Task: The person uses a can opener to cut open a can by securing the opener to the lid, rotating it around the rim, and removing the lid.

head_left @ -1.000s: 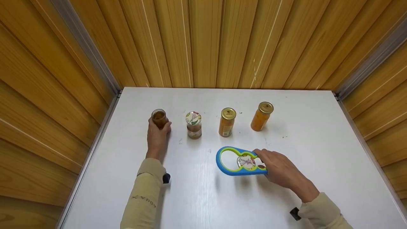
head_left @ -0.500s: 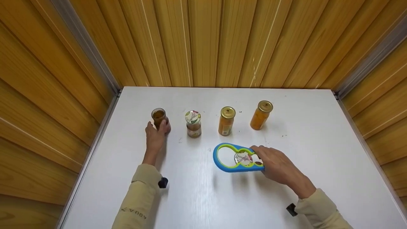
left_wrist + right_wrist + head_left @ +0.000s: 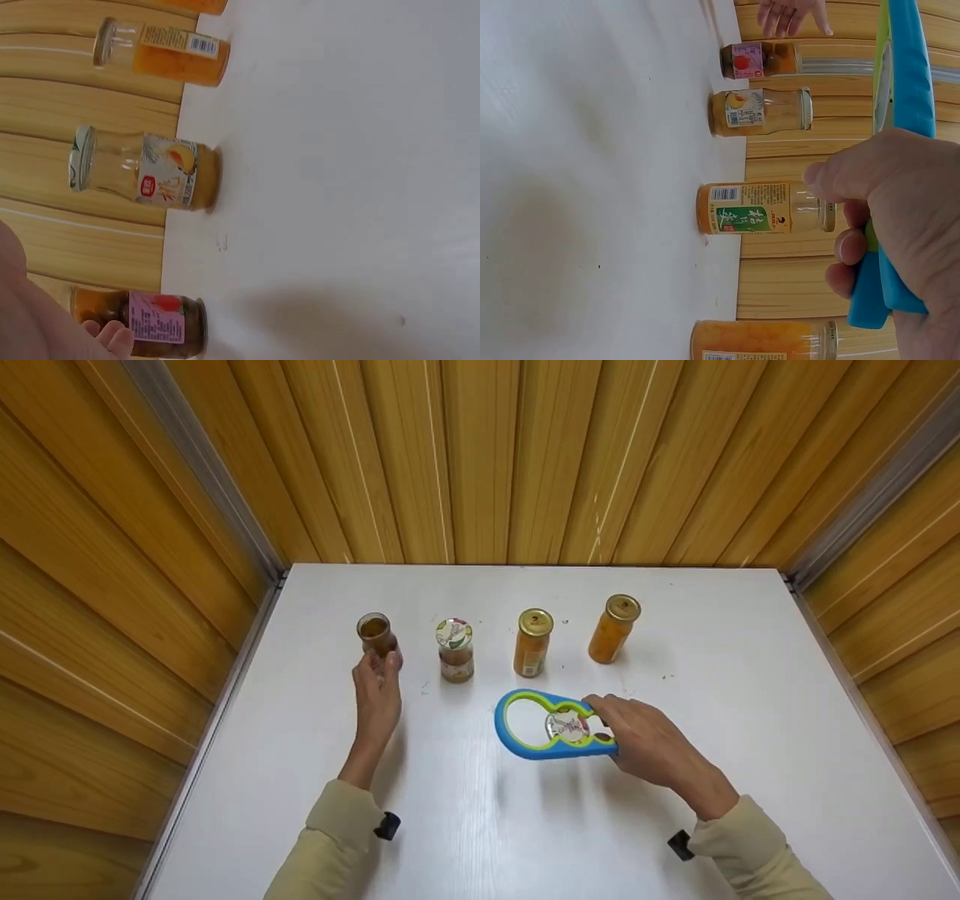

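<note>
My left hand (image 3: 377, 697), fingers loosely bent, is just in front of a lidless glass jar (image 3: 382, 643) of dark fruit. In the right wrist view a gap shows between that hand and the jar, whose label (image 3: 748, 60) is pink. My right hand (image 3: 649, 742) grips a blue and green jar opener (image 3: 574, 751) above the table. A white lid with a printed pattern (image 3: 568, 726) sits in the opener's middle opening. Beside the open jar stands a peach jar (image 3: 169, 171) with its lid (image 3: 454, 634) on.
Two jars of orange fruit with gold lids stand further right, one upright in the middle (image 3: 532, 652) and another (image 3: 611, 637) beyond it. The white table (image 3: 450, 810) ends at wood-panelled walls (image 3: 480, 465) on the back and sides.
My left hand has let go of the lidless jar and drawn back toward me, while the jar stays in place. My right hand has shifted slightly left and away from me with the opener.
</note>
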The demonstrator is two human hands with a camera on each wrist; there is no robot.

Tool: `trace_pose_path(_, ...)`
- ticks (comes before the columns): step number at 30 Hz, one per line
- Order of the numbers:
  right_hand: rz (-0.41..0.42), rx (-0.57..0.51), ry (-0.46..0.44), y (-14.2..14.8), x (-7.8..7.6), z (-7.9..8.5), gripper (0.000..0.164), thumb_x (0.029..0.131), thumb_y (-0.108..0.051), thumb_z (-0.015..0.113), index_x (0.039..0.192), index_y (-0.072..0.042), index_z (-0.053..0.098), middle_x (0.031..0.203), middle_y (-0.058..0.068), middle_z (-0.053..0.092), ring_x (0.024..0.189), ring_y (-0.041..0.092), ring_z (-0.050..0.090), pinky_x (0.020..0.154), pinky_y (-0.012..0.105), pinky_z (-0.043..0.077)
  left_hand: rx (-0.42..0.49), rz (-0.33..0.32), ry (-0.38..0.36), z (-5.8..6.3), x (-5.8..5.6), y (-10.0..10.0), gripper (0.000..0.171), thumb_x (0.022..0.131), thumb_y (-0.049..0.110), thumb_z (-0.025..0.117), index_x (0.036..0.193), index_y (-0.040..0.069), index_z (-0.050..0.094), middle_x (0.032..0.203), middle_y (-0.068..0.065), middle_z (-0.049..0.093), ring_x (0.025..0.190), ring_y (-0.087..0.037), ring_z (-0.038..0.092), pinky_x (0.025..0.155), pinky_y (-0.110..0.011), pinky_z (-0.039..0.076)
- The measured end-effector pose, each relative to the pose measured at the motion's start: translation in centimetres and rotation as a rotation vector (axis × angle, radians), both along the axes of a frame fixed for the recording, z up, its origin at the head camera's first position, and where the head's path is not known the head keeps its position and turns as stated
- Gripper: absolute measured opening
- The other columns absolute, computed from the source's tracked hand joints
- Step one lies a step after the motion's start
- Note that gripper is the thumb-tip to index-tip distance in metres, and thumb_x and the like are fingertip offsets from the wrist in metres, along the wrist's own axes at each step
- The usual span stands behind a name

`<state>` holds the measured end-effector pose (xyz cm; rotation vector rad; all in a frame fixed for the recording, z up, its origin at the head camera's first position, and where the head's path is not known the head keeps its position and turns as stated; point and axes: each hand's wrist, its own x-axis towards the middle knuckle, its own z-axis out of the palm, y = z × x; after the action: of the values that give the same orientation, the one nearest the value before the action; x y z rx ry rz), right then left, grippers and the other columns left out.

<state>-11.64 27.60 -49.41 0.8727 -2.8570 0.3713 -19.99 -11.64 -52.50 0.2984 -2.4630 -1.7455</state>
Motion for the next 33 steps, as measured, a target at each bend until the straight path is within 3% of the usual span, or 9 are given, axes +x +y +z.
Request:
trace_pose_path(8,0.003,-0.016,0.01,-0.3,-0.1,0.4,0.08,0.074,-0.008,0.093,0.142,-0.008,0.051,0.114,0.005,0.068,0.099,0.022,0.065,0.093,0.044,0.057,0.081,-0.112,-0.12,1.7,2.4,2.6,0.066,0.108,0.049,0.047,0.158,0.007,0.035,0.159,-0.014,0.033,0.139,-0.032,0.046,0.111,-0.05,0.043)
trace_pose_path(17,0.004,-0.031,0.015,-0.8,-0.3,0.9,0.08,0.075,-0.009,0.093,0.143,-0.008,0.05,0.113,0.004,0.067,0.094,0.018,0.062,0.091,0.04,0.057,0.189,-0.24,-0.145,3.6,4.9,4.9,0.06,0.107,0.045,0.053,0.155,0.011,0.043,0.146,-0.014,0.054,0.127,-0.034,0.059,0.109,-0.058,0.044)
trace_pose_path(20,-0.001,-0.035,0.019,-1.0,-0.4,1.0,0.082,0.074,-0.009,0.093,0.143,-0.008,0.049,0.113,0.003,0.067,0.094,0.017,0.062,0.091,0.039,0.057,0.248,-0.315,-0.153,3.8,5.2,5.3,0.061,0.107,0.045,0.052,0.156,0.009,0.041,0.147,-0.016,0.054,0.124,-0.033,0.062,0.11,-0.057,0.044)
trace_pose_path(27,0.0,-0.046,0.025,-1.4,-0.5,1.1,0.081,0.075,-0.009,0.093,0.143,-0.009,0.049,0.112,0.003,0.067,0.094,0.017,0.062,0.09,0.038,0.057,0.409,-0.462,-0.231,3.7,5.7,6.0,0.062,0.109,0.04,0.051,0.155,0.0,0.039,0.146,-0.017,0.056,0.123,-0.029,0.065,0.104,-0.039,0.052)
trace_pose_path(33,0.013,-0.054,0.034,-1.6,-0.3,1.1,0.082,0.074,-0.01,0.094,0.143,-0.009,0.049,0.112,0.004,0.067,0.094,0.017,0.063,0.089,0.039,0.057,0.481,-0.535,-0.289,3.7,6.3,7.1,0.058,0.107,0.041,0.055,0.149,0.001,0.047,0.135,-0.013,0.063,0.121,-0.03,0.065,0.101,-0.041,0.054)
